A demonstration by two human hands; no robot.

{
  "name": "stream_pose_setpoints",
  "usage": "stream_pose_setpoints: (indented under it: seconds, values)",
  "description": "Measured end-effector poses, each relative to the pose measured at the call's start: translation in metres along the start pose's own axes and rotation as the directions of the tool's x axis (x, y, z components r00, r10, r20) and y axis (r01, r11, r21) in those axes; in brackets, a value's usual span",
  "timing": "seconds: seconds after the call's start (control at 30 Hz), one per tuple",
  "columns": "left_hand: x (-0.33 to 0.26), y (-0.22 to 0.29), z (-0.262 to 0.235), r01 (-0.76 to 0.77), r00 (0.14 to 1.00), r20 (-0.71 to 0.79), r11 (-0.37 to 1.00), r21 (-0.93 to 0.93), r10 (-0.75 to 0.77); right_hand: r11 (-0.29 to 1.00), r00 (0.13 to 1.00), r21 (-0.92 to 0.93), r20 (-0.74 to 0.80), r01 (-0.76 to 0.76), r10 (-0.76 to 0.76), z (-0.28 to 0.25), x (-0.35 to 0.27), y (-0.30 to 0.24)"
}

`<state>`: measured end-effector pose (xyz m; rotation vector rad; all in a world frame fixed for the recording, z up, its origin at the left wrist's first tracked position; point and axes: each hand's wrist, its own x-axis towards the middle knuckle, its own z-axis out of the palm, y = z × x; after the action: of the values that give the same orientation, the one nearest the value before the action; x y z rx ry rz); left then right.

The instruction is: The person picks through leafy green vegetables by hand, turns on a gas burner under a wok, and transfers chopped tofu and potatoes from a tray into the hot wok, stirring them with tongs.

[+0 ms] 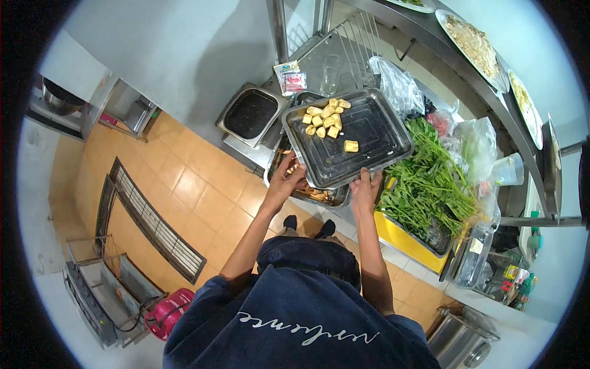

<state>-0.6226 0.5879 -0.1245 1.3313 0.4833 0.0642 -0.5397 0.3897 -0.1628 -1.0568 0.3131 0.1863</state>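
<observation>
A dark metal tray (pixel 375 132) is held up in both my hands, tilted a little. Yellowish chunks of food (pixel 326 117) are heaped in its left part, and one chunk lies apart near the middle. My left hand (pixel 285 178) grips the tray's near left corner, and my right hand (pixel 366 189) pinches its near edge farther right. Under it, partly hidden, a second tray (pixel 337 198) holds orange and reddish pieces. Left of that, a rectangular metal container (pixel 251 115) has a dark inside.
To the right, leafy greens (pixel 424 178) lie in a tray beside a yellow board (pixel 409 243). Plastic bags (pixel 473 144) and packets sit behind them. Plates of food (pixel 470 49) stand on a raised metal shelf. A floor drain grate (pixel 157 224) and a pink gas cylinder (pixel 169 313) are at left.
</observation>
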Motion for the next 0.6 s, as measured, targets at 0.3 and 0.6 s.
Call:
stream_pose_setpoints:
  seconds: [0.3,0.6]
  values:
    - [0.045,0.006,-0.042,-0.095,0.994,0.054,0.994,0.045,0.093,0.997,0.997,0.073,-0.069,-0.031,0.036,0.051,0.002,0.035]
    - [0.100,0.001,-0.067,-0.199,0.979,0.051,0.979,0.050,0.197,0.984,0.996,-0.178,0.092,0.014,0.002,0.044,0.004,0.046]
